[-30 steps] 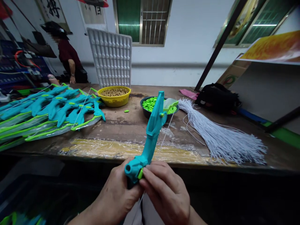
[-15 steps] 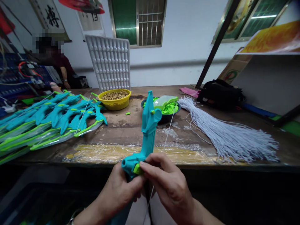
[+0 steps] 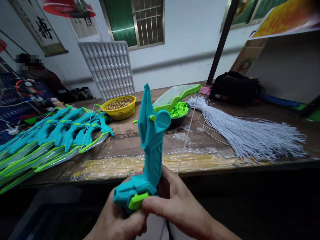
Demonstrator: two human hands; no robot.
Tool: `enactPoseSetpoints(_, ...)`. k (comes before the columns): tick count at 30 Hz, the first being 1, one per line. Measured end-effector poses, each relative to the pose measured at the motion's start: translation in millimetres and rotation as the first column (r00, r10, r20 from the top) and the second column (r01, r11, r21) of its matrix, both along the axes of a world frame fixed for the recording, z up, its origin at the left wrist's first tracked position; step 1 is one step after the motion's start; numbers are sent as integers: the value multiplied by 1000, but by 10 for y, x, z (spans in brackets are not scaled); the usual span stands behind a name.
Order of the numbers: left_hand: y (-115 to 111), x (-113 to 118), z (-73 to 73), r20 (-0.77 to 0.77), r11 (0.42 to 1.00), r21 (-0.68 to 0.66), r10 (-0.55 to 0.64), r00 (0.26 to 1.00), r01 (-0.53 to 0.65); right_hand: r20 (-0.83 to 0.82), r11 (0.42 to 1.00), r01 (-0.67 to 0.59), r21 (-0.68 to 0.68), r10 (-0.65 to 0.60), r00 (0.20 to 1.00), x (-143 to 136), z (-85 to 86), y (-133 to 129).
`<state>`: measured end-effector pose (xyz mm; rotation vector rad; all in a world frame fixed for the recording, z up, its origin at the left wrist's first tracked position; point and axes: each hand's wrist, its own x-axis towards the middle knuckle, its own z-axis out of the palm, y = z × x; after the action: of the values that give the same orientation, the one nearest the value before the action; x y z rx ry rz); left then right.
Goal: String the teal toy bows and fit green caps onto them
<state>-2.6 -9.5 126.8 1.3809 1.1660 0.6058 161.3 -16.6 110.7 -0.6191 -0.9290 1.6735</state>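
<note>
A teal toy bow [image 3: 153,160] stands upright before me, with a bright green limb [image 3: 185,93] and clear plastic at its upper right. Its white string [image 3: 188,133] runs down past my right hand. My left hand [image 3: 120,213] is closed around the lower end of the bow. A small green plastic piece [image 3: 138,201] sits on the bow's side. My right hand [image 3: 175,203] has its thumb at the edge of this piece, while its fingers curl behind the bow, partly hidden.
Several teal and green toy bows [image 3: 62,126] lie stacked on the left. Behind are a yellow bowl of brass-coloured rings [image 3: 122,113] and a dark bowl of green pieces [image 3: 180,120]. White cords [image 3: 245,133] and a black bag [image 3: 235,90] lie right. A person [image 3: 45,80] sits far left.
The bow has come closer and tilted, its green limb now showing more. My right fingers moved from pinching at the green piece to behind the bow, thumb staying on the piece. My view has shifted.
</note>
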Motion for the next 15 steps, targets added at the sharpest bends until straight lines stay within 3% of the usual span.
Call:
enactPoseSetpoints(5, -38, -20, -37, -13, 999, 49, 15, 1000, -15, 59, 999, 35, 11, -36, 998, 17, 34, 2)
enactPoseSetpoints(10, 54, -74, -23, -112, 999, -40, -25, 993, 21, 121, 997, 83, 1, -83, 989, -13, -76, 38)
enactPoseSetpoints(13, 132, -150, -102, 80, 978, -184, -81, 994, 94, 168, 992, 127, -15, -123, 978, -61, -182, 63)
enactPoseSetpoints(15, 155, -201, -186, 179, 959, -262, -57, 982, 103, 198, 991, 133, -33, -124, 972, -111, -256, 75)
